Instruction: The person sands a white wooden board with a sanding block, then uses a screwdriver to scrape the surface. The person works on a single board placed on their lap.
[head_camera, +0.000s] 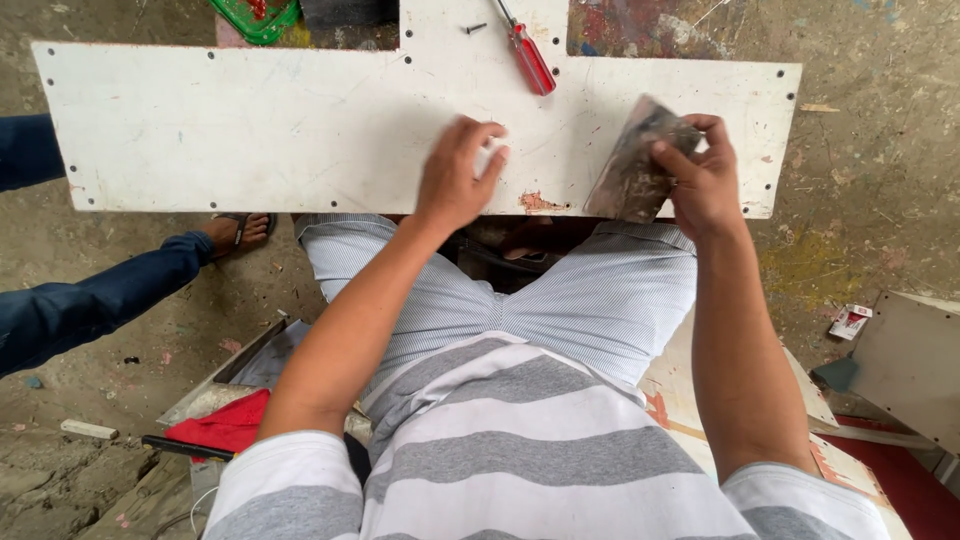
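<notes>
While the flat white painted panel (300, 130) with screw holes along its edges lay across the person's knees, the right hand (703, 180) held a grey, dirt-stained folded sheet, apparently abrasive paper (635, 165), near the panel's right end. Its fingers (680, 160) were closed over the sheet's upper edge, thumb on the face, so the sheet stood tilted with its lower edge on the panel. The left hand (458, 175) rested on the panel's middle, fingers (480, 140) curled and slightly blurred; whether anything was held beneath them could not be told.

In judgement, rubbing goes best with the sheet laid flatter, pressure kept even, and the left hand pressing down to stop the panel from sliding. A chipped, orange-brown patch (540, 203) at the near edge probably needs particular care.

A red-handled screwdriver (528, 55) and a loose dark screw (475, 28) lay on the panel's upper tab. Beyond it sat a green tray (255, 18). Rough, paint-stained concrete floor (870, 170) surrounded the work. Another person's blue-trousered leg and sandalled foot (240, 232) stood at the left, and a red cloth (225, 425) lay nearby.
</notes>
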